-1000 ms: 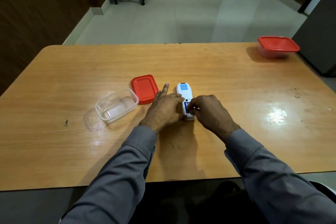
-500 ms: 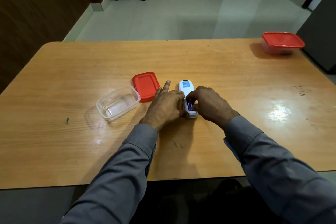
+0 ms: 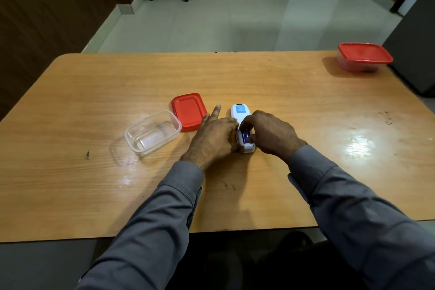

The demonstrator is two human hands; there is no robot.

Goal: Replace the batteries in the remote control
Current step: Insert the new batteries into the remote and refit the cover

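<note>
A white remote control (image 3: 240, 110) lies face down on the wooden table (image 3: 270, 82), with a blue label on its far end. Its battery compartment at the near end is uncovered, and a dark blue battery (image 3: 245, 137) shows inside. My left hand (image 3: 215, 136) holds the remote's left side, its index finger stretched out along the table. My right hand (image 3: 268, 133) bends over the compartment from the right, with fingertips pressing on the battery. The compartment's cover is not in sight.
A clear plastic container (image 3: 151, 133) stands open left of my hands, its red lid (image 3: 189, 110) lying beside it. A second container with a red lid (image 3: 364, 56) sits at the far right corner. A dark cabinet borders the table's right side.
My right hand has slid slightly forward over the battery compartment, so more of the remote's near end shows. The left hand and the remote have stayed in place.
</note>
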